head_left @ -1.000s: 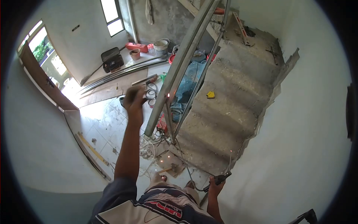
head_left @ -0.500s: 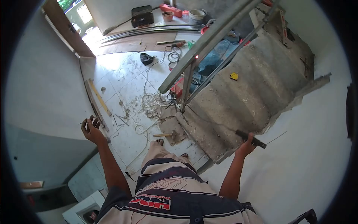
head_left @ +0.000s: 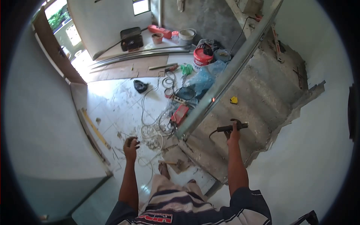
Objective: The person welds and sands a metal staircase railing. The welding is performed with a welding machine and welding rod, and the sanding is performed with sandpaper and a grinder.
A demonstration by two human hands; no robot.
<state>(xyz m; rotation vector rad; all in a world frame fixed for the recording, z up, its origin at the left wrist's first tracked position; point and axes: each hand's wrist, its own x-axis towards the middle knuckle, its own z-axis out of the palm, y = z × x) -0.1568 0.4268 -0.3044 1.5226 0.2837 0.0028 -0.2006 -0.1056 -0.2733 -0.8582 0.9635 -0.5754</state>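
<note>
My right hand (head_left: pixel 234 134) is closed around a black welding electrode holder (head_left: pixel 225 128), above the rough concrete steps (head_left: pixel 243 112). The cable hangs off the holder's left end. My left hand (head_left: pixel 131 147) is out over the tiled floor, its fingers pinched on a thin rod (head_left: pixel 125 135), of which only a short length shows. Between the hands and beyond them, a slanted metal rail (head_left: pixel 228 84) runs up along the steps. A small spot on the rail glows orange (head_left: pixel 213 99).
A hammer (head_left: pixel 179 164) lies by my feet. Cables (head_left: pixel 144 108) and rubble spread over the tiles near a red box (head_left: pixel 180 114). A yellow tape measure (head_left: pixel 234 100) rests on a step. Further back are a red bucket (head_left: pixel 202 58), a black bag (head_left: pixel 140 86) and long metal bars (head_left: pixel 138 56).
My left hand has moved right, toward my middle. My right hand has moved up and left with the electrode holder. The view has tilted up, showing more of the far wall.
</note>
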